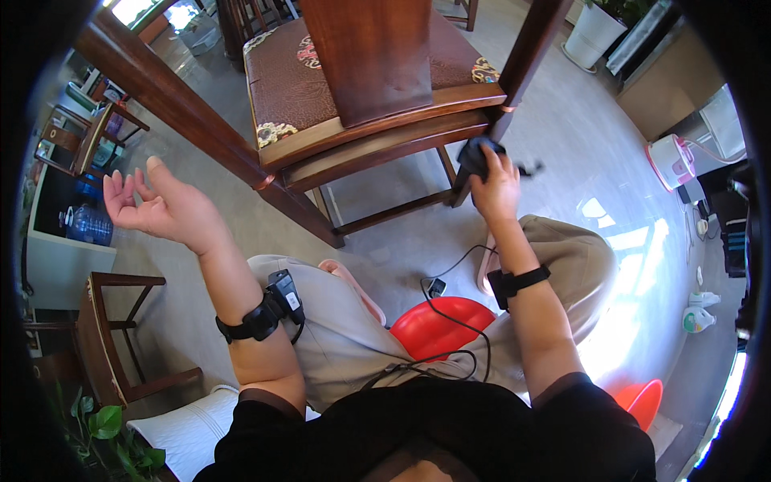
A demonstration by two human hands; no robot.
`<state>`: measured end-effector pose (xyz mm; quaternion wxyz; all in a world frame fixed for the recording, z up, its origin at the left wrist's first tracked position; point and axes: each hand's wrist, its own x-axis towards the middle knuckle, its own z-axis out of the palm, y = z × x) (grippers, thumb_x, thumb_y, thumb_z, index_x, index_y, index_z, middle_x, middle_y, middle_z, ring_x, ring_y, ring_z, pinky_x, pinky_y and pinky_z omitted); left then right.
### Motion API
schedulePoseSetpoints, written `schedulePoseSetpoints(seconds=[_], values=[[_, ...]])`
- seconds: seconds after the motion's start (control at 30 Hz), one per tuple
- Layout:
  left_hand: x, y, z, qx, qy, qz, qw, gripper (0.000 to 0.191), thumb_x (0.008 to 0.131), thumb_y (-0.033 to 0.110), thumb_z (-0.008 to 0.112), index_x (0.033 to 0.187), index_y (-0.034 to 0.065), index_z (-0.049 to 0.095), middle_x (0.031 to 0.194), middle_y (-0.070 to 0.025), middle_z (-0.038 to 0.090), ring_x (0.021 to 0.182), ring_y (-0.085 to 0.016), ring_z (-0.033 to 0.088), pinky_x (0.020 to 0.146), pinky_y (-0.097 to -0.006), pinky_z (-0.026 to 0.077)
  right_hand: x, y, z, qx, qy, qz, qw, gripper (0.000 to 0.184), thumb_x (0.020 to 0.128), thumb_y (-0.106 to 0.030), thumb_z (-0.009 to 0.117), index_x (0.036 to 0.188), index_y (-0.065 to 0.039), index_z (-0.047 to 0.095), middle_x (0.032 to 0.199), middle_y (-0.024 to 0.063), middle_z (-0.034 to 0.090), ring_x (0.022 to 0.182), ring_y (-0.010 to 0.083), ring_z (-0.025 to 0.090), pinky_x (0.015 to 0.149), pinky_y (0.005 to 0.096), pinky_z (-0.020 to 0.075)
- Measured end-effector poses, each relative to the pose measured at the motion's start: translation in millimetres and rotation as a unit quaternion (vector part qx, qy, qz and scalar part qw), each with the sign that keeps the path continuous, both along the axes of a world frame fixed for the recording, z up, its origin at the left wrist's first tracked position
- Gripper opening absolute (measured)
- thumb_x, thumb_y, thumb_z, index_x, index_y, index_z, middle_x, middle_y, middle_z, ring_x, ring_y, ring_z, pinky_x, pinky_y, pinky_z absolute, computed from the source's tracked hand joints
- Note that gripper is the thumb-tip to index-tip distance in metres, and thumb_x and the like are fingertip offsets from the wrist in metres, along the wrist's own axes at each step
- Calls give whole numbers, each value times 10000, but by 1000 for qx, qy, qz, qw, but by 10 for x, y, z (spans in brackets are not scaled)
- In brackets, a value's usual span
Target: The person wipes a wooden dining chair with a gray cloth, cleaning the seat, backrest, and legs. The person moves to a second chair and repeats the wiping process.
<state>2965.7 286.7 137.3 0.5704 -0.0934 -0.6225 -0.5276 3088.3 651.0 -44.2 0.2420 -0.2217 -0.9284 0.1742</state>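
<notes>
In front of me stands a dark wooden chair (385, 66), its back towards me. Its brown patterned seat cushion (280, 99) has floral corner patches. My right hand (499, 191) grips a dark, bunched cloth (473, 158) against the right rear leg, just below seat level. A loose end of the cloth is blurred. Off to the left, my left hand (171, 211) is raised with the palm turned up and the fingers apart. It holds nothing and is apart from the left rear leg (301, 211).
A red plastic stool (440, 328) is between my legs, with a black cable (458, 319) trailing over it. Another wooden chair (105, 337) lies tipped at left. A white bucket-like appliance (665, 162), detergent bottles (699, 319) and a potted plant (593, 36) stand at right.
</notes>
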Motion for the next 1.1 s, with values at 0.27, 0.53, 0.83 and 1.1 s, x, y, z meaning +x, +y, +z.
schedulePoseSetpoints(seconds=[0.27, 0.53, 0.83, 1.1], values=[[268, 1015, -250, -252, 23, -235, 939, 178, 839, -38, 620, 1006, 23, 620, 1015, -109, 612, 983, -243, 590, 870, -325, 459, 112, -58, 425, -267, 219, -39, 937, 326, 835, -197, 617, 1055, 43, 612, 824, 218, 645, 751, 303, 625, 746, 379, 513], [332, 1725, -714, -363, -80, -411, 833, 109, 858, -26, 594, 922, 21, 668, 929, -104, 646, 854, -246, 644, 786, -322, 511, -575, -292, 609, 177, -62, 65, 980, 499, 735, -127, 650, 1224, -67, 576, 1245, 85, 569, 1179, 273, 520, 902, 367, 510], [213, 1751, -990, -421, -177, -386, 802, 226, 872, 65, 619, 1096, 37, 628, 1107, -144, 651, 1028, -329, 623, 915, -383, 487, 129, 337, -130, -529, 17, -147, 835, 351, 830, -132, 548, 1154, -23, 626, 945, 111, 634, 848, 213, 593, 720, 362, 504], [-62, 1962, -1221, -543, -189, -196, 795, 468, 901, 329, 635, 1298, 93, 557, 1172, -169, 651, 1068, -355, 622, 924, -421, 485, -338, 284, 341, -158, 274, 101, 943, 819, 664, -381, 873, 1250, 25, 470, 1124, 184, 605, 1027, 342, 606, 913, 407, 496]])
